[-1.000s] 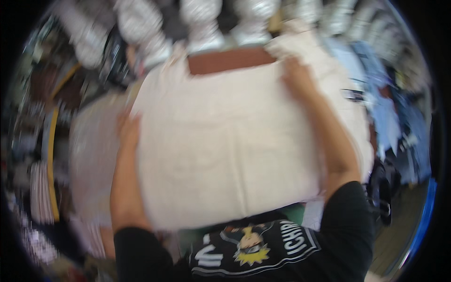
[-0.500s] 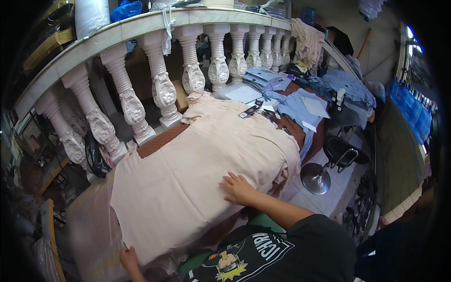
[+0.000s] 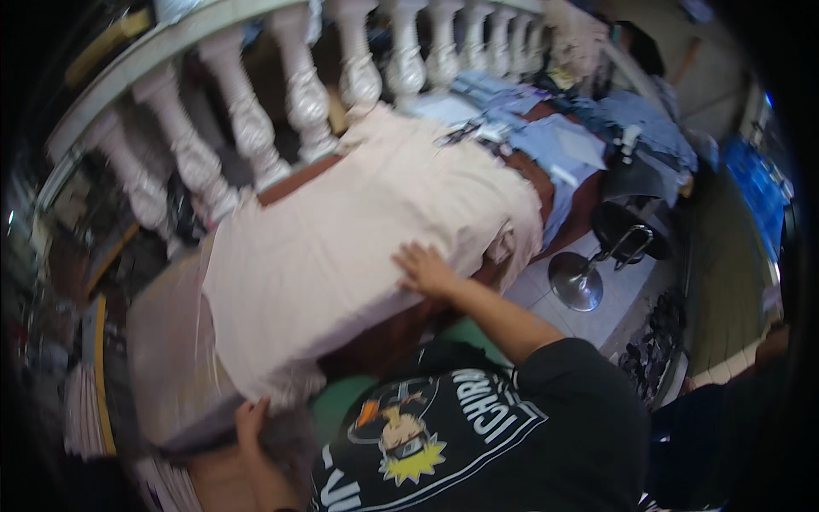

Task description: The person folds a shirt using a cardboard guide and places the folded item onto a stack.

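A large pale pink cloth [image 3: 341,213] lies spread over a table with a reddish-brown cover [image 3: 367,341], with shallow creases running across it. On its near right part rests my right hand [image 3: 424,269], palm down and fingers spread. My left hand [image 3: 252,420] is at the cloth's near left corner, its fingers closed on the edge; motion blur softens the fingertips. Beside that hand the near edge hangs in folds. Toward the right end, the cloth bunches up and drapes over the table's side.
White balusters [image 3: 307,102] line the far side. Blue garments [image 3: 554,141] and white papers [image 3: 582,147] lie at the far right. A black stool with a round metal base [image 3: 576,282] stands on the right. Plastic-covered boxy furniture [image 3: 171,341] is at the left.
The whole scene sits higher in the picture and is more blurred, as my head has tilted down. My right hand stays flat on the cloth and my left stays at its corner.
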